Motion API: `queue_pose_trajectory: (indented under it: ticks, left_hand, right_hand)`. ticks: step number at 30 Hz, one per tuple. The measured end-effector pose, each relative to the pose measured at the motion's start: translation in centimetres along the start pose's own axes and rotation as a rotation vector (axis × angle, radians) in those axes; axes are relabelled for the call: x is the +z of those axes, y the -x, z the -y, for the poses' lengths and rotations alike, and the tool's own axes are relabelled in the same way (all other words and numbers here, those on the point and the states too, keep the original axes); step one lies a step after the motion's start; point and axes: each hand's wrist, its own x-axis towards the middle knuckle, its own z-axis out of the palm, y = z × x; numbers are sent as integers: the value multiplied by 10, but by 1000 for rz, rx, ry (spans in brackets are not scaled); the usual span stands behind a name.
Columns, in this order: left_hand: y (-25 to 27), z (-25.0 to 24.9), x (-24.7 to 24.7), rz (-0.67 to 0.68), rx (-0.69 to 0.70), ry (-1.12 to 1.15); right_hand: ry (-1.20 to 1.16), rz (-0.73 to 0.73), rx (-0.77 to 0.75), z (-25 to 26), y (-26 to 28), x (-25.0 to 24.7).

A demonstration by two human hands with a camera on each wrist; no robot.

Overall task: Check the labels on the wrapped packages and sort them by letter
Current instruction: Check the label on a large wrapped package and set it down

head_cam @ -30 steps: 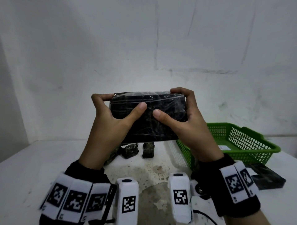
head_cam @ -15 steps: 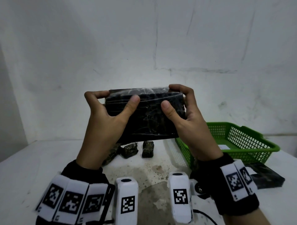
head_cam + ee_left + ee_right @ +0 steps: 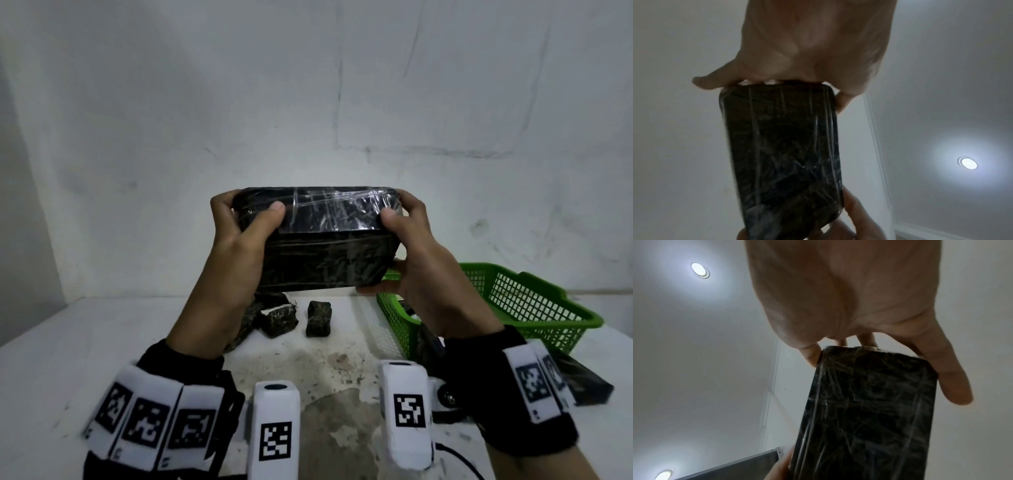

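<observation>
Both hands grip one wrapped package [image 3: 318, 240] by its short ends: left hand [image 3: 236, 246] with thumb on near face and fingers curled over far side, right hand [image 3: 414, 260] likewise. Package held lengthwise at chest height above table [image 3: 68, 342], well clear of it. Black wrap, clear film, no label visible on faces shown. Step in hand: hunting for label. Next move likely needs further turning until letter shows. Small packages [image 3: 318, 317] lie on table below; green basket [image 3: 513, 298] at right.
</observation>
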Motion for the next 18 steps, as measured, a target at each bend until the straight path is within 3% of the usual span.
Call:
queue_pose_trajectory:
  ticks: [4,8,18]
  left_hand:
    - [-1,1,-4,37,-4,4]
    - [-1,2,-3,60,12,-16]
    - [1,0,-9,86,70,-86]
  right_hand:
    - [-10,-7,38,1,0,-4]
    - [51,-48,-15,0,-2,-2]
    - [117,8,-76,-1,2,3]
